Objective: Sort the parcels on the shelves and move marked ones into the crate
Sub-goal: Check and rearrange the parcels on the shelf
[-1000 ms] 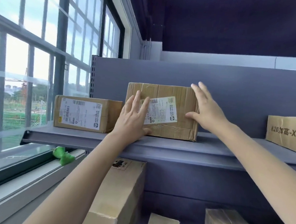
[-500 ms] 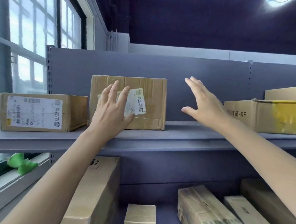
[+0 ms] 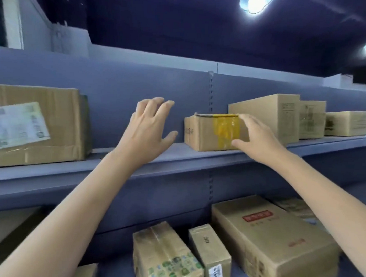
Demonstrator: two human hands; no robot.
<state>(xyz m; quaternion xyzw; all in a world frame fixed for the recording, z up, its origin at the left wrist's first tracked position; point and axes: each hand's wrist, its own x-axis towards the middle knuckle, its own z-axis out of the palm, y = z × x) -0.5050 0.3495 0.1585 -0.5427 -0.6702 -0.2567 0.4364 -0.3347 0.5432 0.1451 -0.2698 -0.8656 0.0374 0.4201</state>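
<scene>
With the right hand (image 3: 256, 140) curled on the small yellow-taped cardboard box (image 3: 212, 132) at frame centre and the left hand (image 3: 148, 128) spread clear, a one-sided pull might tip it off the grey-blue shelf (image 3: 177, 157).

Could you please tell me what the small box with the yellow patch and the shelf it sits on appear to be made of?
The small box looks like plain brown corrugated cardboard with a matte finish, creased at its edges. The yellow patch appears to be glossy plastic tape; it wrinkles and catches the light. The shelf seems to be painted sheet metal, smooth blue-grey, with a slotted upright behind it, though the material is not certain.
</scene>
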